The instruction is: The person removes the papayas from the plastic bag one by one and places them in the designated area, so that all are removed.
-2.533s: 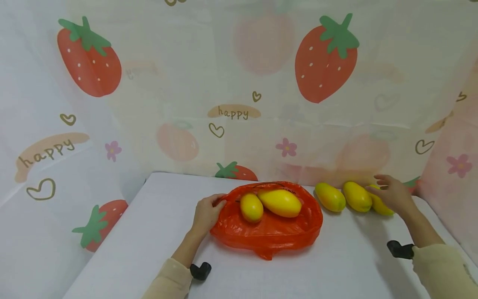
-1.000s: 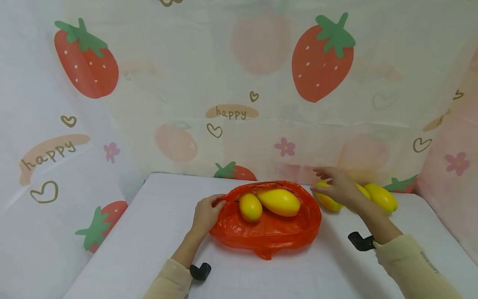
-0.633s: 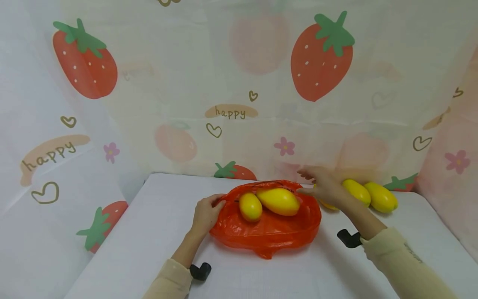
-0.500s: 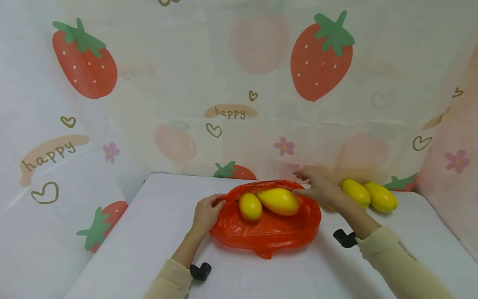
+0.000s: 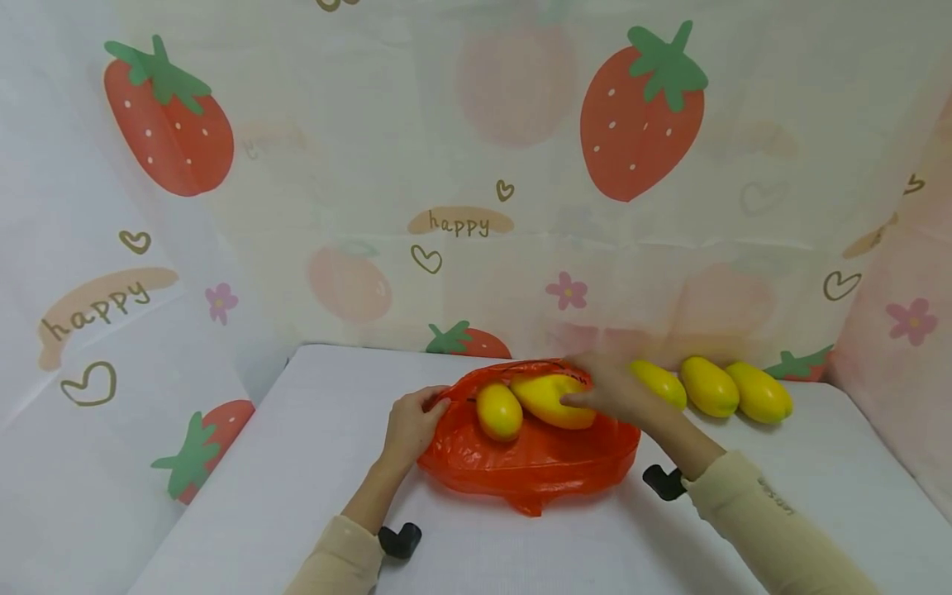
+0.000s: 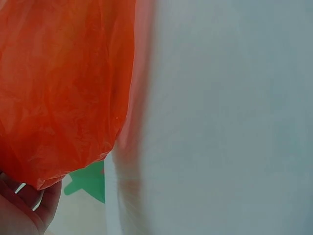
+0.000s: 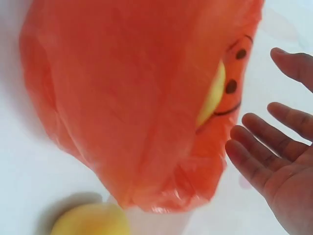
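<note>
A red plastic bag (image 5: 521,475) lies with its mouth spread wide. In it are a small yellow mango (image 5: 499,412) and a larger mango (image 5: 546,403). My left hand (image 5: 409,426) pinches the bag's left rim; the left wrist view shows curled fingers (image 6: 49,203) at the bag's edge. Over the bag's right side is my right hand (image 5: 613,387), its thumb in front of the larger mango in the head view. The right wrist view shows that hand (image 7: 288,171) with spread fingers beside the bag (image 7: 122,98), holding nothing.
Three more mangoes stand in a row right of the bag: a near one (image 5: 662,384), a middle one (image 5: 709,387) and an outer one (image 5: 759,393). All rest on a white table (image 5: 320,397). A printed curtain (image 5: 357,165) hangs close behind.
My right hand has swept left from the outermost mango, past the row, to the bag's right side, uncovering the three mangoes. My left hand stays on the rim.
</note>
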`<state>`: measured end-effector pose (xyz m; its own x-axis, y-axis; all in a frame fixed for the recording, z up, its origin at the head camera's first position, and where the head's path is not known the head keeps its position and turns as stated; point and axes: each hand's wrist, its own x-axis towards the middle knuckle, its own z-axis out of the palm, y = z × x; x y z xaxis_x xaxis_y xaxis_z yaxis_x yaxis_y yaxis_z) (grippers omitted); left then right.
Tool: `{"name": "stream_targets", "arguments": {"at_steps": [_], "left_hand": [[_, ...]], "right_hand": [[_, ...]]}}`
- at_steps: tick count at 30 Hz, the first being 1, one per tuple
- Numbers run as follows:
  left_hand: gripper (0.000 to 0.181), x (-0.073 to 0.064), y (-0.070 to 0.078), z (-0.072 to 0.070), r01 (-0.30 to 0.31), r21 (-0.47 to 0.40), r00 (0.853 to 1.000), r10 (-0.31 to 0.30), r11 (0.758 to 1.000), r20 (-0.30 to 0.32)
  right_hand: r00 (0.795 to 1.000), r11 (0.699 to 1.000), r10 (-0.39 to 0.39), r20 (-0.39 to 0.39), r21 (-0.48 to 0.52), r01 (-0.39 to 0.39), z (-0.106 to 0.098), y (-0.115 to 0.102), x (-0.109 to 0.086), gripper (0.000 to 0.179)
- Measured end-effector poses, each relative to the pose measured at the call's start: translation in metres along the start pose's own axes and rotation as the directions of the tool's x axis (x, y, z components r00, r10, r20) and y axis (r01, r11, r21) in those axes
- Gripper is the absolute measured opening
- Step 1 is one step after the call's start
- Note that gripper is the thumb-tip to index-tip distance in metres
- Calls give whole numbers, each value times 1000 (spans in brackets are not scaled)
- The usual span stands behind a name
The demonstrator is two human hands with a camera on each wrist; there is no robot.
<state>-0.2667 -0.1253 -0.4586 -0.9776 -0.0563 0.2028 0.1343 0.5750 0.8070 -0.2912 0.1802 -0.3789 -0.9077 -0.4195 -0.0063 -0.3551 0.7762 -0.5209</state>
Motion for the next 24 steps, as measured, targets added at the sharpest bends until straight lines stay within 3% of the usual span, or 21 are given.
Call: {"name": "stream_targets", "arguments": {"at_steps": [7,11,17,24], "left_hand": [[26,1,-1,1,-4,-1,1000,4,1000,-4],[26,1,0,1,-2,-5,1000,2,1000,-3],[26,1,-1,4,9,-9,1000,-9,1000,3],[27,2,-2,5,9,0,1000,-9,1000,6]], "right_hand": [[1000,996,-6,-4,-84,6,13,0,4,63],[1000,982,-16,-16,-187,13,19,-2,9,61],[1000,965,0,-2,-262,-1,29,0,13,59],[998,891,-61,4,-450,57,41,-2,16,64]]}}
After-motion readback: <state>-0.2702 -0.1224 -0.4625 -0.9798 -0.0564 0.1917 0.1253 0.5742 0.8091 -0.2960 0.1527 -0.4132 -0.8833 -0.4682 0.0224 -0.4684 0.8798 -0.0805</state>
